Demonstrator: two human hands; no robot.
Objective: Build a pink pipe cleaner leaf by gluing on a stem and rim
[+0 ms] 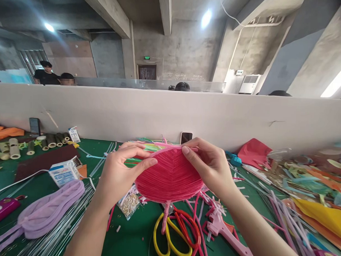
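Note:
Both my hands hold up a fan-shaped pink-red leaf made of pipe cleaners (170, 176), its stem pointing down toward me. The thumb and fingers of my left hand (127, 162) pinch its upper left edge. My right hand (210, 161) pinches the top edge near the middle, where a paler pink pipe cleaner runs along the rim. Below the leaf lie yellow-handled scissors (167, 251) and red-handled scissors (196, 237); their blades are mostly hidden. To their right rests a pink glue gun (228, 234) among loose pink pipe cleaners.
A bag of small beads (128, 205), a bundle of lilac pipe cleaners (51, 208) and a white-blue box (64, 171) lie on the green table (133, 242). A phone (186, 137) leans on the pale partition (148, 112). Colourful scraps (320, 174) cover the right. People are beyond.

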